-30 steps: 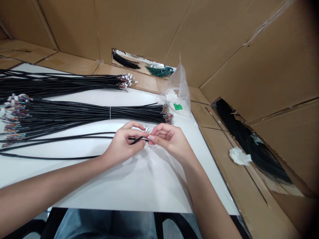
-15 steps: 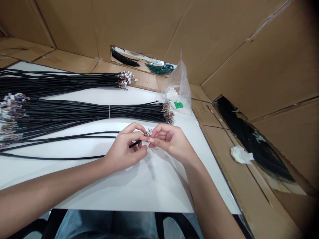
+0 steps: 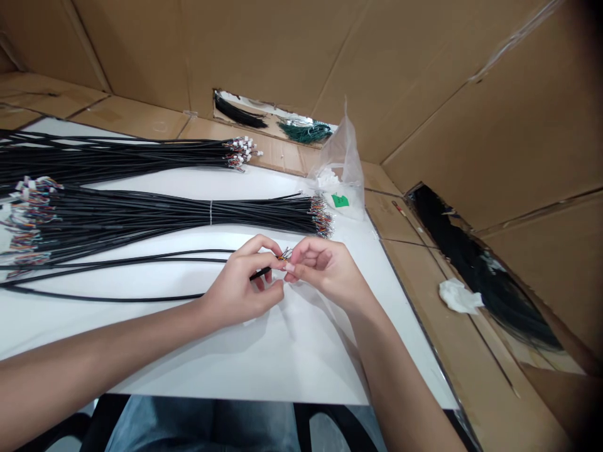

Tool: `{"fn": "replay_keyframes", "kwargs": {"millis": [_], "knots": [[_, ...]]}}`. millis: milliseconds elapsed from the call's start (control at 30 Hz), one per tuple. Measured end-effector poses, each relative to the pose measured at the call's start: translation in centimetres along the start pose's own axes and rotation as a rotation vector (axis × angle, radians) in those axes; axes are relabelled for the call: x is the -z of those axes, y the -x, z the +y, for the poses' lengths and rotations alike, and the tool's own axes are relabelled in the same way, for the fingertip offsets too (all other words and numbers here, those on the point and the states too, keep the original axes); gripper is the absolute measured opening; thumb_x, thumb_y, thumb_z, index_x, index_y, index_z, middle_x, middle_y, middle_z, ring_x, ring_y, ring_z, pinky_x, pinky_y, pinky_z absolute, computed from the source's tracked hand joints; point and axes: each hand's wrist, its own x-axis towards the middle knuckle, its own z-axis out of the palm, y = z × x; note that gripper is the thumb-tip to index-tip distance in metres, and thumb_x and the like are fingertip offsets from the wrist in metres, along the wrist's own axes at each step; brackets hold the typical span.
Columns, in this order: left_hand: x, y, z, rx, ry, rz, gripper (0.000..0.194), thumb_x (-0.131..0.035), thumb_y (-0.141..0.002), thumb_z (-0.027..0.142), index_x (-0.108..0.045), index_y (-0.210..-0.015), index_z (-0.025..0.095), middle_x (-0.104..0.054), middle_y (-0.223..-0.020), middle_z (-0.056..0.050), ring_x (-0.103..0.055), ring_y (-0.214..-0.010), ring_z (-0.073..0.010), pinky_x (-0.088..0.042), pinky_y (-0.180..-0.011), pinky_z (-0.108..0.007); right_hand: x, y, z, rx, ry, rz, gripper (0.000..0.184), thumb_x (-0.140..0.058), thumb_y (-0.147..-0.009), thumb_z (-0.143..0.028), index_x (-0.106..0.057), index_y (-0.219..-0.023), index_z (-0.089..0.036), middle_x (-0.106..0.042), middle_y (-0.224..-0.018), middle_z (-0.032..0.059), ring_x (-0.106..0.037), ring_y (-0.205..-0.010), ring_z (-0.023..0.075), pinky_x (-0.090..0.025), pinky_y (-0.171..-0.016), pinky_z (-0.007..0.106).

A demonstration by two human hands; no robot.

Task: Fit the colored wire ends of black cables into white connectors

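My left hand (image 3: 245,282) pinches the end of a thin black cable (image 3: 141,297) that trails left across the white table (image 3: 235,358). Coloured wire tips (image 3: 284,254) stick out between its thumb and forefinger. My right hand (image 3: 320,267) meets it from the right, fingers curled and pinched at those same wire tips. Just behind the hands lies a tied bundle of black cables (image 3: 188,213) with bare coloured ends towards the right. A second bundle (image 3: 141,154) with white connectors lies further back.
A clear plastic bag (image 3: 336,172) with white parts and a green label stands at the table's back right corner. Cardboard walls surround the table. To the right, a crumpled white tissue (image 3: 459,296) and black cables (image 3: 475,263) lie on cardboard.
Both hands have drawn a little closer together around the wire tips, and the fanned wires are now gathered between the fingers. The view shifted slightly.
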Motion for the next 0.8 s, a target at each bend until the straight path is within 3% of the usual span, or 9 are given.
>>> {"fn": "replay_keyframes", "kwargs": {"millis": [300,533,800], "knots": [[0.31,-0.55,-0.53,0.155,0.172,0.056,0.01,-0.062,-0.079,0.019,-0.07,-0.076,0.015,-0.052,-0.098,-0.007,-0.058,-0.076,-0.012,-0.049,-0.051,-0.019,0.04,0.28,-0.57,0.045,-0.005,-0.03,0.03,-0.081,-0.065,-0.034,-0.057,-0.071,-0.017,-0.066,-0.06,-0.0002,-0.065,-0.057,0.0135,-0.053,-0.06,0.027],[0.48,-0.43,-0.31,0.121,0.153,0.063,0.01,-0.063,-0.081,0.022,-0.071,-0.081,0.016,-0.051,-0.095,-0.005,-0.055,-0.073,-0.0102,-0.047,-0.049,-0.018,0.48,0.52,-0.83,0.073,0.002,-0.116,0.028,-0.08,-0.068,-0.03,-0.057,-0.075,-0.016,-0.065,-0.063,-0.0009,-0.063,-0.057,0.0118,-0.052,-0.058,0.024],[0.44,-0.8,-0.77,0.118,0.188,0.146,0.014,-0.075,-0.072,0.025,-0.065,-0.079,0.017,-0.052,-0.086,0.0,-0.051,-0.066,-0.0068,-0.042,-0.054,-0.019,0.98,0.57,-0.82,0.075,-0.025,-0.188,0.03,-0.081,-0.067,-0.028,-0.056,-0.078,-0.016,-0.064,-0.065,-0.0015,-0.064,-0.057,0.0121,-0.052,-0.055,0.024]]}}
